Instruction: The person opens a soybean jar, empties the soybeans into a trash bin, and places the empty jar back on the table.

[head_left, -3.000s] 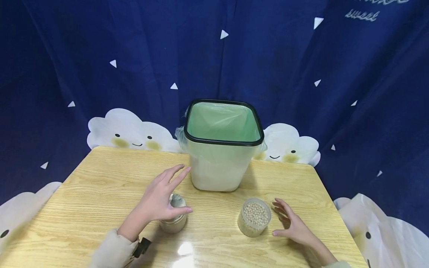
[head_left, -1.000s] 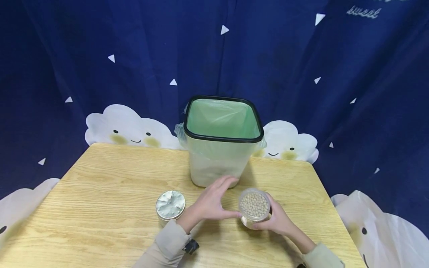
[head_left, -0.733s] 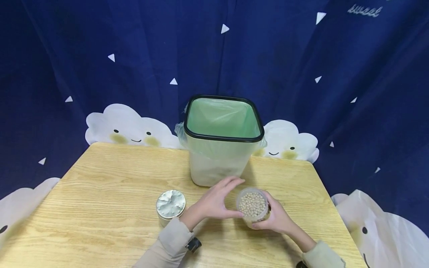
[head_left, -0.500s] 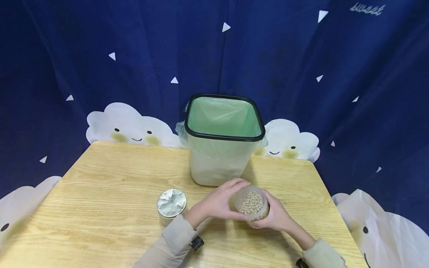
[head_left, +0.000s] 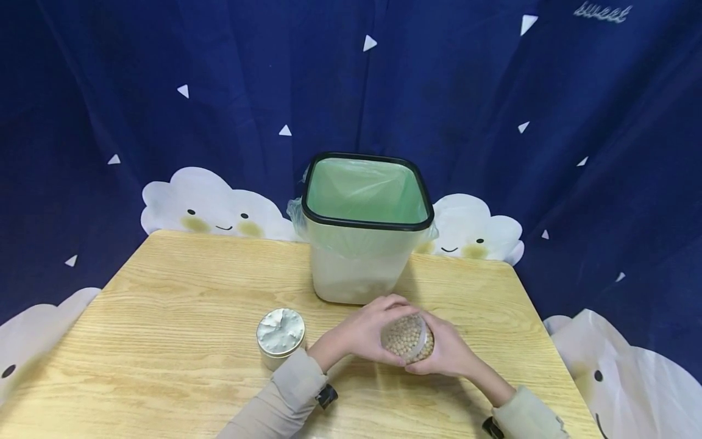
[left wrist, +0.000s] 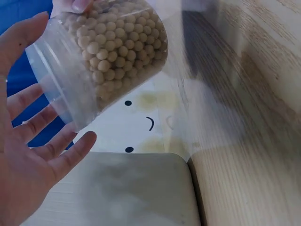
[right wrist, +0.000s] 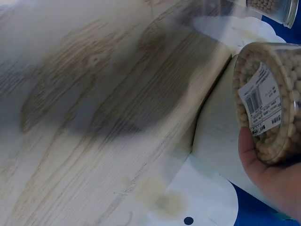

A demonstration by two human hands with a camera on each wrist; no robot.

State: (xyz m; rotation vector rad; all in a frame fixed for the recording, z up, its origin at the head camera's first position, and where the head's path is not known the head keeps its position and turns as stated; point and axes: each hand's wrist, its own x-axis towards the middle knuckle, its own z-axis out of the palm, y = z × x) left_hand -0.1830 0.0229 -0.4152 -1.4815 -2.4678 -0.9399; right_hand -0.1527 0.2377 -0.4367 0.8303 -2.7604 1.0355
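A clear plastic jar [head_left: 404,338] full of small beige balls is tilted to the left, its open mouth toward my left hand [head_left: 370,332]. My right hand [head_left: 451,350] grips it round the side near the base. In the right wrist view, the fingers press by a white barcode label [right wrist: 263,101] on the jar's bottom. The left hand is cupped at the mouth with its fingers spread, fingertips right at the rim [left wrist: 59,77]. A second jar [head_left: 281,338], with wrinkled silver foil over its top, stands upright on the table by the left forearm.
Behind the hands stands a white bin [head_left: 356,268] with a black rim and a pale green liner. The wooden table [head_left: 192,305] ends at a dark blue curtain [head_left: 236,91] with smiling clouds. Each wrist wears a black strap [head_left: 326,396].
My left hand has moved right from the foil-topped jar to the open jar's mouth. My right hand has taken hold of the open jar, which was upright, and tilted it left.
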